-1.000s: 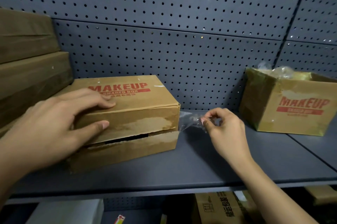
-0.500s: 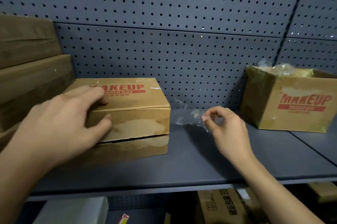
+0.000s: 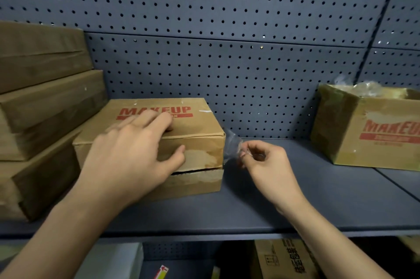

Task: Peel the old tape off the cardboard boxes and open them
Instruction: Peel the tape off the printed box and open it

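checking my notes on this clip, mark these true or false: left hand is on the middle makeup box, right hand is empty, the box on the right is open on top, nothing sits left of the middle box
1. The left hand is on the middle box. True: the left hand lies over the middle box, fingers on top and thumb on the front face.
2. The right hand is empty. False: the right hand pinches a strip of clear tape that reaches the box's right front edge.
3. The box on the right is open on top. True: the right-hand box is open, with crumpled clear material showing inside.
4. Nothing sits left of the middle box. False: a stack of plain boxes stands there.
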